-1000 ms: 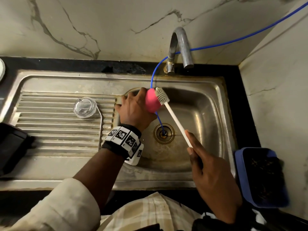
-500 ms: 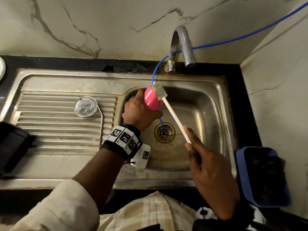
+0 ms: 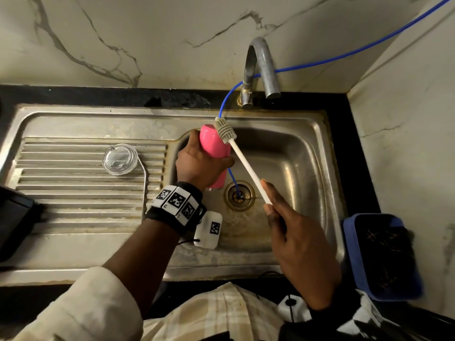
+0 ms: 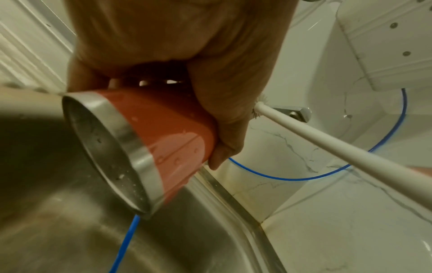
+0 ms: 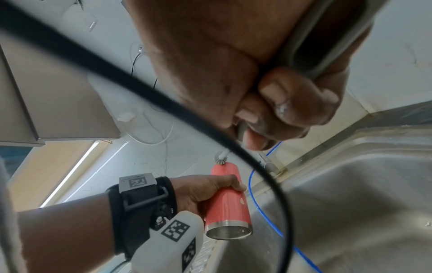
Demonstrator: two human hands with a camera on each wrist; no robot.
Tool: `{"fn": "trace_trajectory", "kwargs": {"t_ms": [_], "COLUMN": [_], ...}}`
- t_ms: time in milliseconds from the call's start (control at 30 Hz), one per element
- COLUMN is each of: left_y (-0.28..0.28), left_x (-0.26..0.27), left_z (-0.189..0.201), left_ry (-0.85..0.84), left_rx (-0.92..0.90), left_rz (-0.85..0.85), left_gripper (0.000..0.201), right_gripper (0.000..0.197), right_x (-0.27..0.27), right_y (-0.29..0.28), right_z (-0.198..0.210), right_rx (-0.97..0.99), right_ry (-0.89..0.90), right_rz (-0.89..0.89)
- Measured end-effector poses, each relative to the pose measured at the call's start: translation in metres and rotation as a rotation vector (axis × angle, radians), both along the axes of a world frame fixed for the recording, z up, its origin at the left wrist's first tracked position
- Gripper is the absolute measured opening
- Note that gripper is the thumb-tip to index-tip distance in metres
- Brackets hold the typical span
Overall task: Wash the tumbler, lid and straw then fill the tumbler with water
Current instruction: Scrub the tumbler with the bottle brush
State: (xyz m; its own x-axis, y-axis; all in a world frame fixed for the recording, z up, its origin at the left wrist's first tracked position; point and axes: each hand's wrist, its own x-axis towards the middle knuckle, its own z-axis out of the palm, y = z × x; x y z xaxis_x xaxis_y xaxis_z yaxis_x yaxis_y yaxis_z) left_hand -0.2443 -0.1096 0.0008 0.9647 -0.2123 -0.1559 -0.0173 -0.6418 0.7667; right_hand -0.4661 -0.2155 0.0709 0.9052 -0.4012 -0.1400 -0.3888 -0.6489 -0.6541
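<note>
My left hand [image 3: 200, 166] grips the pink tumbler [image 3: 214, 143] over the sink basin, base up and steel-rimmed mouth [image 4: 110, 153] pointing down. My right hand [image 3: 293, 232] grips the white handle of a bottle brush [image 3: 246, 163]; its grey bristle head [image 3: 225, 130] lies against the tumbler's upturned base. The same tumbler [image 5: 228, 201] and brush head [image 5: 221, 157] show in the right wrist view. The clear lid [image 3: 120, 159] lies on the ribbed drainboard, with the bent metal straw [image 3: 145, 183] beside it.
The steel sink [image 3: 307, 148] has a drain [image 3: 239, 195] below the tumbler. A blue hose [image 3: 320, 61] runs from the wall past the tap [image 3: 261, 67] into the drain. A blue tub [image 3: 384, 257] stands at the right, a black object [image 3: 14, 217] at the left edge.
The left hand has turned the tumbler more upright, base up, showing more of its pink side. The brush head has stayed against the base, shifting slightly back with it.
</note>
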Motion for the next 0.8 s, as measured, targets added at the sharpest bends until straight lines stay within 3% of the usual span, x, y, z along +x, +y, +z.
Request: {"fn": "trace_trajectory", "kwargs": {"t_ms": [800], "left_y": [0.002], "left_x": [0.003], "left_z": [0.005], "left_ry": [-0.078], "left_rx": [-0.115], "left_rz": [0.054], "left_gripper": [0.084], "right_gripper": [0.048], "right_x": [0.006], "right_y": [-0.012], "right_z": [0.003], "right_rx": [0.111], "right_ry": [-0.096], "right_rz": [-0.034]}}
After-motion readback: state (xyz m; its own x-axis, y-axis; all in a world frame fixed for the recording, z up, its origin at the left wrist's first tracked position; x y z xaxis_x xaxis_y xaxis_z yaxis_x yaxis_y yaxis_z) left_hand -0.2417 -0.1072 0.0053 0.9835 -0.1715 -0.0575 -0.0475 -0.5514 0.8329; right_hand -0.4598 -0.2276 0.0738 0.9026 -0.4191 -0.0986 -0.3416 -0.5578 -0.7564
